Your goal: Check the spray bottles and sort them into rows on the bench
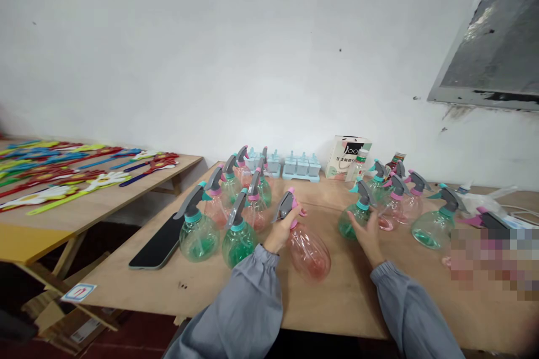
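My left hand (283, 230) is closed around the neck of a pink spray bottle (309, 252) with a grey and pink trigger head. The bottle tilts, its base towards the lower right. My right hand (368, 235) has thumb and fingers apart at the near right side of a green spray bottle (352, 220); whether it touches the bottle is hard to tell. Left of my left hand, green and pink spray bottles stand in a group, among them a green bottle (239, 242) and another green bottle (199, 240). More stand to the right, including a green bottle (432, 229).
A black phone (156, 242) lies at the table's left side. Light blue popsicle molds (301, 167), a printed box (346, 158) and a clear bottle (359, 165) stand along the wall. Colourful hand-shaped items (101, 180) cover the neighbouring table. A blurred patch hides the right side.
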Demonstrator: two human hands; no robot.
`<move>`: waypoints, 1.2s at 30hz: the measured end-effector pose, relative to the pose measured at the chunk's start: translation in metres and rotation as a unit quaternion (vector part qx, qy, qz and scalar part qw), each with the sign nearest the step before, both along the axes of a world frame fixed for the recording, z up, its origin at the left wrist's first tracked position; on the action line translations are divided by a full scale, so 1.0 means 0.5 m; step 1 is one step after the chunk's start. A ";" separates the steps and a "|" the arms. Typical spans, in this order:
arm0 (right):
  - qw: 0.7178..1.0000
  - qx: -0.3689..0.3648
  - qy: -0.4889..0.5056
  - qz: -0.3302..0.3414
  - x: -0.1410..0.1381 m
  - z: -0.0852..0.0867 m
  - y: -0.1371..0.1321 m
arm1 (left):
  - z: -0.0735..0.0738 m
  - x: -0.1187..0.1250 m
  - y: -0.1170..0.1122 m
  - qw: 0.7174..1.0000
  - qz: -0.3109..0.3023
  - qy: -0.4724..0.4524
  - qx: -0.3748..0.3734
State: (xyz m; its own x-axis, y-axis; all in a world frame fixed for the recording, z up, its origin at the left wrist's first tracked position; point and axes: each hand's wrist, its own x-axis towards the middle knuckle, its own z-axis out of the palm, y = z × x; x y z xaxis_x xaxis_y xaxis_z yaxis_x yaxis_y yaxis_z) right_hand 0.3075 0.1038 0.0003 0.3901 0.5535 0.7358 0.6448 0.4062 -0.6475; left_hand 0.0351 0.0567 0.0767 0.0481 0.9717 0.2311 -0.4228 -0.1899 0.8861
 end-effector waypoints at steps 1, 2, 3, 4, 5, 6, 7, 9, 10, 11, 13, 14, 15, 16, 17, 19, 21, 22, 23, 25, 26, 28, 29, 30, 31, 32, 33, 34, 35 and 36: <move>1.000 -0.002 0.001 0.002 0.000 0.000 -0.001 | -0.001 -0.001 0.001 1.000 -0.005 0.013 0.013; 1.000 -0.005 0.002 0.004 0.000 0.000 -0.001 | -0.003 -0.002 0.002 0.999 -0.010 0.026 0.025; 1.000 -0.008 0.002 0.005 0.001 0.000 -0.001 | -0.005 -0.003 0.003 0.999 -0.007 0.038 0.038; 1.000 -0.010 0.003 0.006 0.001 0.000 -0.002 | -0.008 -0.003 0.005 0.998 0.005 0.049 0.049; 1.000 -0.010 0.003 0.007 0.001 0.000 -0.002 | -0.010 -0.004 0.006 0.996 0.026 0.059 0.061; 1.000 -0.009 0.004 0.009 0.002 0.000 -0.003 | -0.013 -0.005 0.008 0.993 0.053 0.071 0.074; 1.000 -0.007 0.004 0.011 0.003 0.000 -0.003 | -0.015 -0.005 0.010 0.989 0.081 0.089 0.092; 1.000 -0.008 0.003 0.016 0.004 0.000 -0.005 | -0.017 -0.007 0.014 0.977 0.111 0.131 0.129; 1.000 -0.010 0.004 0.017 0.005 0.000 -0.006 | -0.018 -0.007 0.015 0.971 0.113 0.154 0.147; 1.000 -0.012 0.004 0.018 0.005 0.000 -0.006 | -0.018 -0.007 0.017 0.963 0.116 0.175 0.167; 1.000 -0.012 0.002 0.019 0.006 0.000 -0.007 | -0.019 -0.004 0.021 0.946 0.138 0.210 0.206; 1.000 -0.009 0.000 0.019 0.006 -0.001 -0.007 | -0.021 -0.002 0.023 0.935 0.159 0.226 0.223; 1.000 -0.007 0.000 0.017 0.006 -0.002 -0.007 | -0.022 0.000 0.025 0.922 0.185 0.244 0.237; 1.000 -0.007 0.001 0.015 0.006 -0.002 -0.006 | -0.025 0.003 0.028 0.909 0.212 0.261 0.246; 1.000 -0.008 0.004 0.012 0.006 -0.003 -0.006 | -0.027 0.006 0.031 0.898 0.236 0.276 0.250; 1.000 -0.014 0.012 0.008 0.006 -0.005 -0.005 | -0.032 0.011 0.037 0.874 0.282 0.303 0.254; 1.000 -0.015 0.016 0.010 0.006 -0.004 -0.005 | -0.038 0.014 0.044 0.855 0.309 0.326 0.259; 1.000 -0.013 0.015 0.012 0.006 -0.004 -0.004 | -0.041 0.014 0.047 0.850 0.308 0.336 0.264; 1.000 -0.011 0.013 0.015 0.006 -0.004 -0.004 | -0.045 0.014 0.050 0.848 0.299 0.345 0.270; 1.000 -0.007 0.007 0.015 0.007 -0.003 -0.004 | -0.053 0.012 0.054 0.845 0.276 0.362 0.280; 1.000 -0.005 0.006 0.014 0.007 -0.003 -0.003 | -0.057 0.011 0.055 0.844 0.269 0.370 0.282; 1.000 -0.004 0.006 0.013 0.007 -0.004 -0.002 | -0.063 0.011 0.053 0.839 0.269 0.387 0.273; 1.000 -0.003 0.008 0.012 0.007 -0.005 -0.002 | -0.065 0.012 0.051 0.837 0.270 0.398 0.262; 1.000 -0.005 0.009 0.011 0.007 -0.005 -0.002 | -0.066 0.014 0.046 0.836 0.267 0.409 0.250; 1.000 -0.006 0.010 0.011 0.006 -0.005 -0.002 | -0.067 0.016 0.041 0.835 0.262 0.422 0.236; 1.000 -0.008 0.009 0.010 0.006 -0.005 -0.003 | -0.067 0.019 0.033 0.835 0.254 0.435 0.222; 1.000 -0.008 0.008 0.010 0.005 -0.004 -0.004 | -0.069 0.023 0.025 0.834 0.247 0.448 0.208; 1.000 -0.007 0.007 0.011 0.005 -0.003 -0.005 | -0.071 0.026 0.014 0.832 0.241 0.461 0.195; 1.000 -0.006 0.007 0.013 0.004 -0.003 -0.007 | -0.074 0.028 0.003 0.829 0.237 0.473 0.183; 1.000 -0.005 0.007 0.013 0.004 -0.002 -0.008 | -0.079 0.031 -0.009 0.825 0.235 0.485 0.169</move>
